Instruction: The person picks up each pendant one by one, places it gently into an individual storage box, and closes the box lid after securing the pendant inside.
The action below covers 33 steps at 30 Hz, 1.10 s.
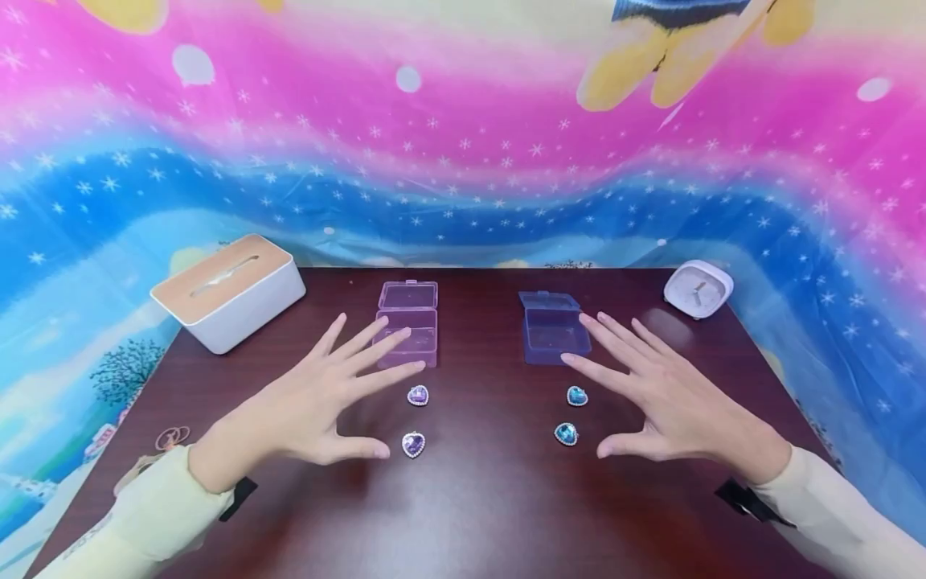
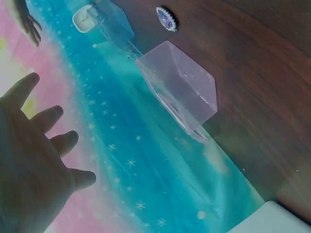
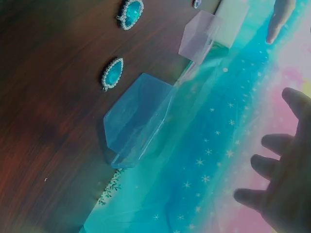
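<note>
My left hand is spread above the table with its fingers straight, holding nothing. Beyond its fingertips stands a clear pink plastic box with its lid up. Near its thumb and forefinger lie two purple heart-shaped gems rimmed with small clear stones. My right hand hovers in the same way, fingers apart and nothing in them. An open clear blue plastic box sits just past its fingertips. Two teal heart-shaped gems with sparkling rims lie left of that hand. No gem shows inside either box.
At the back left stands a white tissue box with a wood-coloured top. A white clock is at the back right. Hair ties lie by the left sleeve. A patterned cloth hangs behind the dark table.
</note>
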Tool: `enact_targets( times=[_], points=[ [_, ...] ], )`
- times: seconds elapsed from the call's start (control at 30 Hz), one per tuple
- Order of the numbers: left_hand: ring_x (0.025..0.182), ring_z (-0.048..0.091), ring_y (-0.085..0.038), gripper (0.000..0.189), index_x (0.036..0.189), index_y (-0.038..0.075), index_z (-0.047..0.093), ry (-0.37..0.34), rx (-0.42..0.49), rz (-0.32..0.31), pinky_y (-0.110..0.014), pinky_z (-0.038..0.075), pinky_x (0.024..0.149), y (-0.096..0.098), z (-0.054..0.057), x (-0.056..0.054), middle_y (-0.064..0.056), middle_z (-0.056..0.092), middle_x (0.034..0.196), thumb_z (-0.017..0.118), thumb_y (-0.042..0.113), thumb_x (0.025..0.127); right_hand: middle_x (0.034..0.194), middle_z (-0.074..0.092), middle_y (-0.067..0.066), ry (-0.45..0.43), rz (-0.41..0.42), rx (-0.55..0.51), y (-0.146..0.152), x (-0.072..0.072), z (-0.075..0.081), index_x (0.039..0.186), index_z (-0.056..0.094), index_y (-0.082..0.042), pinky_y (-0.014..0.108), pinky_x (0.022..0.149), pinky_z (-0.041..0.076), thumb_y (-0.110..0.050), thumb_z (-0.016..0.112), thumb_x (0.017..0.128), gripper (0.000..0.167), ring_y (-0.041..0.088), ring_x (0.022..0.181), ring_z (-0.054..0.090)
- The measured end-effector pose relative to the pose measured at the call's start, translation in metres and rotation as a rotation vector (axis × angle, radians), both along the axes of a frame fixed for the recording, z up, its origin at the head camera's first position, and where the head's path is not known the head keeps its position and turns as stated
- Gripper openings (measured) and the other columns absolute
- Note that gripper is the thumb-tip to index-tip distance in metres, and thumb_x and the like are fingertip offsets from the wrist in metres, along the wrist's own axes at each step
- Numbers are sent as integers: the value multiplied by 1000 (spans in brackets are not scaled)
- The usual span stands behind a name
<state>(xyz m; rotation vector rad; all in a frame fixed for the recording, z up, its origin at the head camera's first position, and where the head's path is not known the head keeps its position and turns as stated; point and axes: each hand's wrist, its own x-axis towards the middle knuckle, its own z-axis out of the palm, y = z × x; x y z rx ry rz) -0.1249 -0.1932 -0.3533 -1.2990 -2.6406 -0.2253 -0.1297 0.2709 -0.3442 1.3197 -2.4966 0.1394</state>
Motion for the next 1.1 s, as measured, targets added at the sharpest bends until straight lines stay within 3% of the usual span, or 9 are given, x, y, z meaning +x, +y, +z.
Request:
enact_targets(
  times=[0.13, 0.2, 0.3, 0.37, 0.47, 0.6, 0.8, 1.0, 1.1],
  points=[
    [160, 22, -34, 94, 161, 37, 34, -7, 22, 23, -72, 13, 122, -4, -5, -3, -3, 27, 171, 71, 71, 82, 169, 28, 16, -20, 6, 2, -2, -1, 0, 157, 45, -24, 43, 132, 5, -83, 58, 84, 94, 34, 157, 29],
    [155, 33, -32, 89, 159, 35, 38, 9, 61, 29, -69, 20, 122, -6, -9, -7, -5, 37, 167, 73, 65, 84, 167, 36, 12, -2, 22, -12, -5, -2, 0, 155, 47, -25, 43, 130, 21, -78, 62, 84, 90, 31, 152, 40],
    [137, 53, -28, 79, 155, 30, 47, 44, 151, 78, -57, 40, 114, -9, -17, -16, -7, 56, 149, 78, 52, 85, 155, 53, 7, 41, 76, -78, -13, -3, 1, 150, 55, -24, 40, 112, 45, -67, 70, 87, 78, 25, 135, 58],
    [120, 60, -23, 71, 149, 26, 55, 41, 224, 138, -48, 51, 102, -10, -22, -24, -4, 63, 132, 81, 43, 85, 144, 63, 3, 76, 126, -134, -21, -5, 1, 144, 61, -24, 39, 96, 52, -58, 73, 89, 66, 21, 123, 66],
    [104, 61, -17, 61, 142, 23, 61, -49, 320, 270, -41, 55, 83, -12, -28, -32, 1, 62, 114, 82, 36, 86, 131, 70, 1, 88, 188, -211, -37, -6, 0, 137, 67, -23, 39, 88, 56, -47, 77, 90, 54, 17, 112, 69],
    [98, 61, -19, 53, 137, 21, 62, -218, 407, 400, -39, 54, 77, -14, -38, -41, 1, 61, 105, 81, 29, 89, 123, 72, -2, 30, 216, -266, -62, -7, -4, 132, 70, -22, 33, 83, 58, -37, 81, 88, 48, 11, 107, 70],
    [100, 63, -25, 47, 132, 17, 65, -317, 349, 497, -44, 55, 78, -14, -45, -54, -6, 66, 108, 79, 34, 90, 121, 71, -8, -197, 157, -283, -96, -19, -12, 129, 70, -25, 29, 87, 59, -38, 79, 91, 41, 8, 108, 69],
    [105, 67, -28, 39, 125, 16, 69, -353, 295, 492, -52, 57, 85, -11, -50, -60, -8, 70, 112, 78, 34, 91, 114, 74, -1, -631, 169, -316, -140, -41, -39, 124, 73, -19, 29, 78, 60, -27, 79, 92, 33, 7, 90, 70],
    [106, 68, -29, 34, 121, 17, 71, -361, 265, 491, -54, 57, 87, -7, -52, -64, -8, 71, 112, 78, 32, 92, 114, 74, 6, -764, 145, -325, -157, -48, -54, 124, 72, -13, 30, 78, 60, -26, 79, 92, 35, 5, 84, 68]
  ],
)
